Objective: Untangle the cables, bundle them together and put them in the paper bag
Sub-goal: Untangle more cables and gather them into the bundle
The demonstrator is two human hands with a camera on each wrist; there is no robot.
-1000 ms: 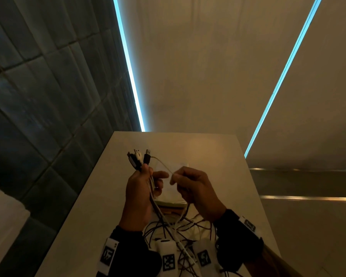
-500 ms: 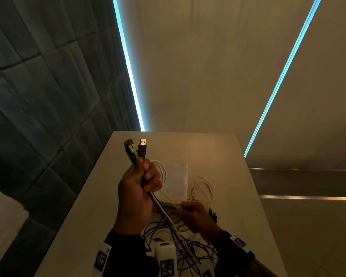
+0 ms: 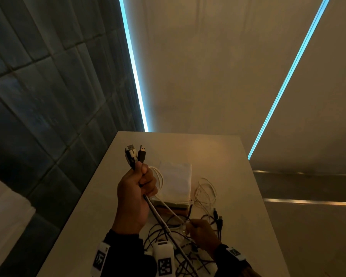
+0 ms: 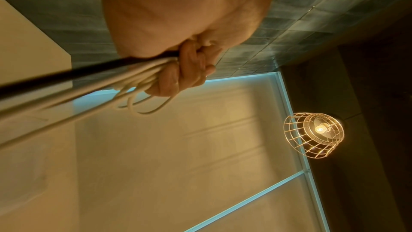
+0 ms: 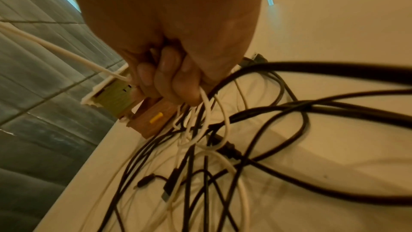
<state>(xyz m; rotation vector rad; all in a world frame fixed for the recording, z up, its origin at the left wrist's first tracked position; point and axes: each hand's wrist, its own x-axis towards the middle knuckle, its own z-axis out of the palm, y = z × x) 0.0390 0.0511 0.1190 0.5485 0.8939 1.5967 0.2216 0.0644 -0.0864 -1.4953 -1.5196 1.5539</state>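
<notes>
My left hand [image 3: 137,184] is raised above the table and grips a bunch of black and white cables; their USB plugs [image 3: 135,154] stick up out of the fist. In the left wrist view the fingers [image 4: 189,73] curl round these cables [image 4: 125,77]. Lower and nearer to me, my right hand [image 3: 196,229] pinches thin white cables [image 5: 207,110] above the tangle of black and white cables [image 3: 174,242] on the table. A white paper bag [image 3: 177,181] lies flat behind the hands.
The beige table [image 3: 224,160] is narrow, with a dark tiled wall [image 3: 48,96] along its left edge. A wooden block with a yellow piece [image 5: 153,121] lies under the bag's near end. A loose white cable coil [image 3: 206,192] lies right of the bag.
My right hand has let go near the plugs and dropped toward me into the tangle, where it now pinches white cables. My left hand has lifted the plugs slightly higher.
</notes>
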